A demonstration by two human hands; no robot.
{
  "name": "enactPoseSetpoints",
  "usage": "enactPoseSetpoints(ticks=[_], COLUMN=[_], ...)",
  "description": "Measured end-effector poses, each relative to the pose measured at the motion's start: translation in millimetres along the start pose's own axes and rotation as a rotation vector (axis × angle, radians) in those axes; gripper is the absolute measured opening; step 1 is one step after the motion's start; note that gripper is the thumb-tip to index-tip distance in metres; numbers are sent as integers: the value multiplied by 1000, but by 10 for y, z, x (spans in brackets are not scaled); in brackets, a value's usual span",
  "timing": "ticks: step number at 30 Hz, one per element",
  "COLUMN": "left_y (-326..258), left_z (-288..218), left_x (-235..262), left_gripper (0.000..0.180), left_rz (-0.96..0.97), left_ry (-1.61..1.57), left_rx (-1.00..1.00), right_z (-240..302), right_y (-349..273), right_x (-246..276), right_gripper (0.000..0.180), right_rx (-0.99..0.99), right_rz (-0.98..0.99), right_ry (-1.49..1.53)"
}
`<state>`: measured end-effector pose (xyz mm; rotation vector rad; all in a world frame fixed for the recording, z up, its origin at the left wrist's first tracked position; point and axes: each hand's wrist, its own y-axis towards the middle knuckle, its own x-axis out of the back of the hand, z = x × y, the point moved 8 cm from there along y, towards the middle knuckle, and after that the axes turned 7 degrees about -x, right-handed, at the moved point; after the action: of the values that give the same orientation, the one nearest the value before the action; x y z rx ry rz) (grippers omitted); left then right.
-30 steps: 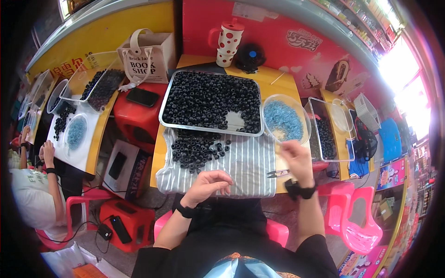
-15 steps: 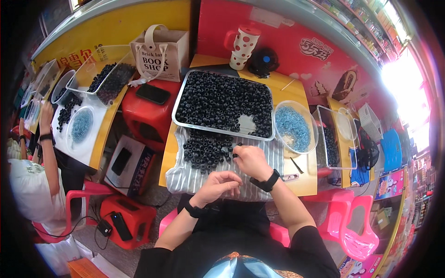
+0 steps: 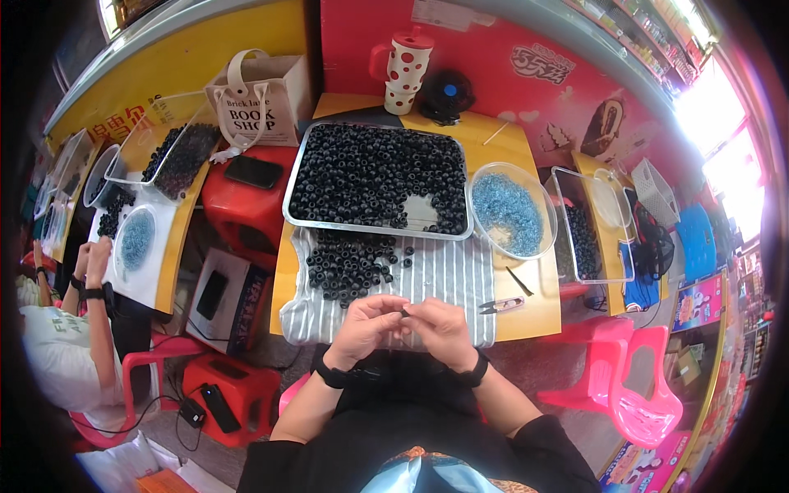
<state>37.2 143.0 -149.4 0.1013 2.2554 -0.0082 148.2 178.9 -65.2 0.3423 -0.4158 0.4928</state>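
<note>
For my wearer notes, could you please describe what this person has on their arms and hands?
Both forearms are bare, with no gloves or rings that I can make out. The left hand has a black band at the wrist, and the right hand has a similar one. Black sleeves begin above the elbows.

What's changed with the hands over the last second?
The right hand drew back from the table's right side, near the small snips, to meet the left hand at the near edge of the striped cloth. Both now pinch one small black bead between them. The metal tray of beads, the loose pile and the bowl of blue beads stayed put.
</note>
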Motion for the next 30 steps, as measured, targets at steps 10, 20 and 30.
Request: enactPoseSetpoints(ticks=[10,20,30], left_y=[21,7,27], left_z=[-19,-71,-35], left_x=[102,53,138], left_gripper=[21,18,19], left_rz=[-53,10,-46], left_ry=[-99,-124,-89], left_rx=[-61,-77,-91], right_z=[-108,-306,-212], right_y=[501,612,309], right_x=[81,-362,-2], right_gripper=[8,14,6], right_rx=[-24,-47,-7], right_rz=[-59,172,-25], right_ry=[-208,-743,-211])
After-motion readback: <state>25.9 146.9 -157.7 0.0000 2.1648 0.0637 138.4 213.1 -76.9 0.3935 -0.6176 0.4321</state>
